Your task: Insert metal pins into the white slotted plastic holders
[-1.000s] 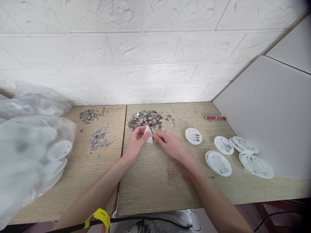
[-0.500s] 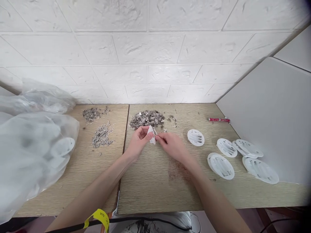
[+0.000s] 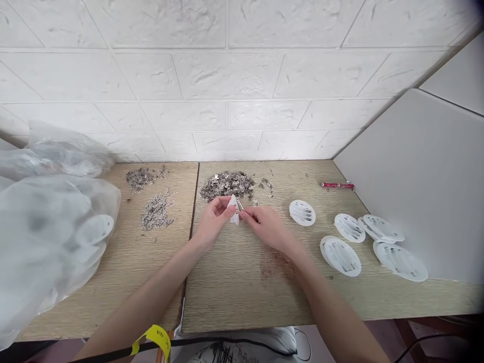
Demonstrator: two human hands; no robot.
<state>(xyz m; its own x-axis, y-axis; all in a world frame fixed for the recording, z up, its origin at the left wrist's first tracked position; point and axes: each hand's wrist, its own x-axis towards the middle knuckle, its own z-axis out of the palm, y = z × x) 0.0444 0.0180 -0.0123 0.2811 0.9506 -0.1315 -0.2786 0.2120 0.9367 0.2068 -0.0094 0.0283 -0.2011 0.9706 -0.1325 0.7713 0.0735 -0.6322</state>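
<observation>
My left hand (image 3: 213, 222) is closed on the edge of a white plastic disc (image 3: 233, 214), which is tilted almost on edge toward me. My right hand (image 3: 266, 226) pinches slim metal tweezers (image 3: 239, 203) whose tips point up and away along the disc's face. Both hands meet at the disc, just in front of a heap of small metal clips (image 3: 228, 184). Whatever the tips touch is too small to make out. A few loose metal pieces (image 3: 255, 202) lie beyond my right fingers.
Several white slotted discs, such as one flat disc (image 3: 302, 213) and an overlapping pair (image 3: 342, 256), lie to the right. A red-handled tool (image 3: 338, 185) rests by the partition. Two piles of small metal parts (image 3: 156, 212) and clear plastic bags (image 3: 49, 242) occupy the left.
The tweezers sit at a slightly different slant against the disc. Both hands keep their grip in nearly the same place; the whole view has shifted a little.
</observation>
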